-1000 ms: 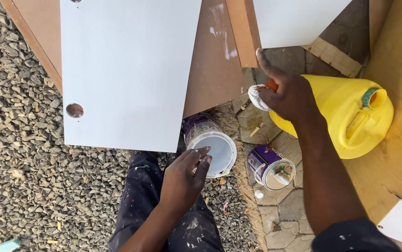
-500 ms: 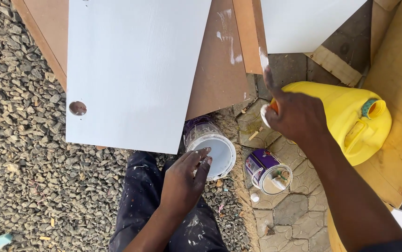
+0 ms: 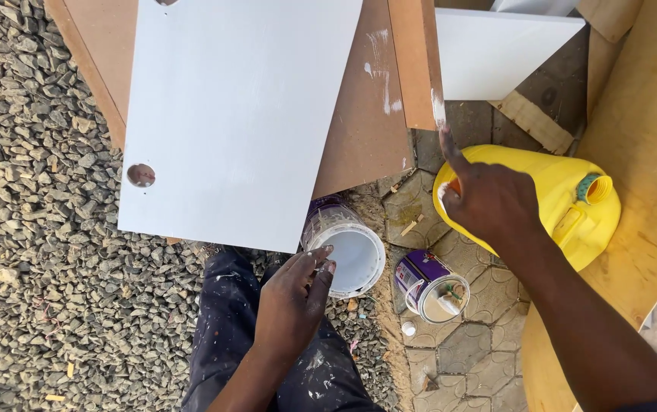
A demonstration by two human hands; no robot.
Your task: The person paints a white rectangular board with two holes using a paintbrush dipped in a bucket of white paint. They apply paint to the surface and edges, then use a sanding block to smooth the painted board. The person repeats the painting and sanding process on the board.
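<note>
The right hand (image 3: 488, 200), closed on something small, fingers the narrow brown board's edge (image 3: 420, 69). The left hand (image 3: 292, 301), loosely open and empty, hovers beside the open white paint tin (image 3: 351, 259).

Both arms were bare to the frame's edge, no watch, no rings, no gloves. The left hand (image 3: 292, 304) carried white paint smears on its fingertips. The right hand (image 3: 488, 200) had a white dab on the index finger too. A dark sleeve (image 3: 652, 404) edge showed at the right upper arm. The trousers (image 3: 229, 336) were dark navy, flecked all over with white paint spatter.
</note>
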